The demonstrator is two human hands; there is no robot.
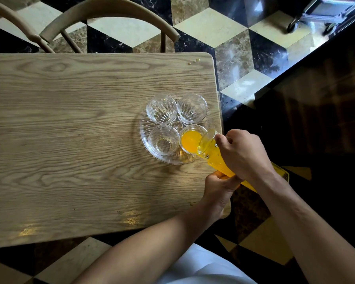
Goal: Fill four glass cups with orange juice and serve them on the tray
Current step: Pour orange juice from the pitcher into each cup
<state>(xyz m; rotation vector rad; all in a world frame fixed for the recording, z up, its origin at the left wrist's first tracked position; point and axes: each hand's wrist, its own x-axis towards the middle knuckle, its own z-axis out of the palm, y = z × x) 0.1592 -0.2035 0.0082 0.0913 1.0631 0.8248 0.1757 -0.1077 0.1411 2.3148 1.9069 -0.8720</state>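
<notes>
I am pouring, and everything here is arranged around the glass tray [146,138] near the desk's [70,140] right edge. All four cups already stand on it in a tight square, so I need only fill them where they sit and nothing full has to be carried onto the tray later. My right hand [242,152] wraps the upper part of the juice carafe [211,152], its fingers curled round the neck to steer the mouth; my left hand [219,185] grips lower down from underneath, taking the weight so the tilt stays slow. The carafe leans over the tray's near right side, its lip just above the near right cup [190,141], which holds orange juice partway up. The near left cup [163,140] and the two far cups [161,108] [192,107] look empty. I judge the job barely begun: one cup filling, three to go. A few drops lie on the desk far beyond the tray, so a steady hand matters.
</notes>
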